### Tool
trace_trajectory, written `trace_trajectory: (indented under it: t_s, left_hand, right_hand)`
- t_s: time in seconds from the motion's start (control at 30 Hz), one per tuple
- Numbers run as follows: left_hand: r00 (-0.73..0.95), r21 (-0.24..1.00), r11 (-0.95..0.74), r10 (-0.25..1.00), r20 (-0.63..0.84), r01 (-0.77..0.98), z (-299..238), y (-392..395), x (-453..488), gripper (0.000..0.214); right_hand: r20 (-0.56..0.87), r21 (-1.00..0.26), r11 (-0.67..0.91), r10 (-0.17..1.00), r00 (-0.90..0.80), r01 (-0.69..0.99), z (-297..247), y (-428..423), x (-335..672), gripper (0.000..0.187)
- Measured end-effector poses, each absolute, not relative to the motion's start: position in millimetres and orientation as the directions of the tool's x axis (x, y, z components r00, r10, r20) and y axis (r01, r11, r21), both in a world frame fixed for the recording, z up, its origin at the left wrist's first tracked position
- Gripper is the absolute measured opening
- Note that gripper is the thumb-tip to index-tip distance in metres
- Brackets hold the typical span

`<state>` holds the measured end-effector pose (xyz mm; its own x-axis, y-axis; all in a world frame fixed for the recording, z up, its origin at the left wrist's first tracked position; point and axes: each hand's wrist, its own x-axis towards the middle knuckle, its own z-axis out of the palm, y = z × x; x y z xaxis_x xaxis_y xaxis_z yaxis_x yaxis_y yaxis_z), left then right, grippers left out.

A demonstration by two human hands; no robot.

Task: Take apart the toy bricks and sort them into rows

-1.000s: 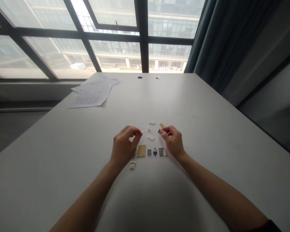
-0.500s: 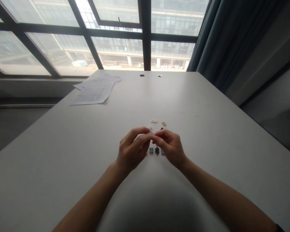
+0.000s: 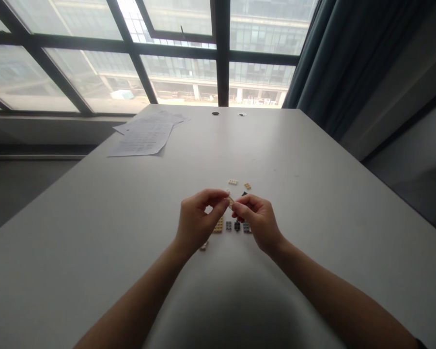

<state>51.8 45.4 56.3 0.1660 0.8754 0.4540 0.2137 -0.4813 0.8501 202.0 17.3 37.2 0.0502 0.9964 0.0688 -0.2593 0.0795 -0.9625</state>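
Note:
A small tan building-brick piece is pinched between my two hands above the table. My left hand grips its left end with thumb and fingertips. At its right end, my right hand holds it between thumb and curled fingers. Under the left hand lies a tan studded plate, partly covered. Between the wrists sit a grey brick and a black brick. Another grey piece is partly hidden by my right hand. A whitish piece shows beside my left wrist.
Beyond my hands lie a white studded plate, a tan studded plate and a dark piece. Printed papers rest at the far left of the white table. A window and a dark curtain stand behind.
My left fingers have shifted and straightened around the tan piece, which now shows more. The tan plate and whitish piece below my left hand have come into view.

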Motion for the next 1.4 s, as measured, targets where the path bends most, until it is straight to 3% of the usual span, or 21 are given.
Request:
trace_trajectory:
  t_s: [0.1,0.2,0.63,0.77,0.87,0.97,1.07,1.23,1.4]
  left_hand:
    - [0.211,0.972,-0.232,0.95,0.231,-0.023,57.0,47.2,53.1,0.016]
    - [0.269,0.985,-0.077,0.956,0.117,-0.155,57.5,47.9,54.1,0.022]
    - [0.368,0.972,0.046,0.929,0.043,-0.23,57.0,46.2,53.9,0.025]
    - [0.341,0.983,-0.032,0.935,0.094,-0.182,55.7,46.5,54.5,0.027]
    - [0.26,0.969,-0.248,0.935,0.242,-0.011,54.9,44.6,55.0,0.019]
    - [0.196,0.806,-0.537,0.843,0.502,0.249,53.7,42.0,54.8,0.003]
    - [0.202,0.651,-0.68,0.728,0.655,0.338,51.8,41.1,54.3,0.013]
    - [0.251,0.563,-0.743,0.659,0.709,0.361,52.6,41.8,54.5,0.016]
    - [0.426,0.341,-0.839,0.518,0.742,0.425,56.9,37.9,44.8,0.018]
  right_hand:
    - [0.035,-0.948,0.053,0.998,0.06,-0.313,37.0,17.8,202.7,0.02]
    - [-0.002,-0.928,0.02,0.998,0.059,-0.371,38.6,18.8,203.6,0.027]
    - [-0.032,-0.906,-0.005,0.998,0.058,-0.424,44.0,19.2,204.8,0.036]
    - [-0.038,-0.904,-0.01,0.998,0.059,-0.427,44.2,19.6,205.4,0.035]
    - [-0.068,-0.905,-0.028,0.994,0.08,-0.424,43.6,20.1,205.1,0.027]
    - [0.006,-0.924,0.046,0.994,0.107,-0.379,41.4,20.3,204.1,0.014]
    - [0.098,-0.949,0.131,0.987,0.125,-0.288,38.7,20.0,203.1,0.012]
    - [0.132,-0.951,0.176,0.975,0.18,-0.253,37.7,19.7,203.0,0.024]
    - [0.163,-0.951,0.202,0.97,0.178,-0.235,41.9,18.0,203.4,0.014]
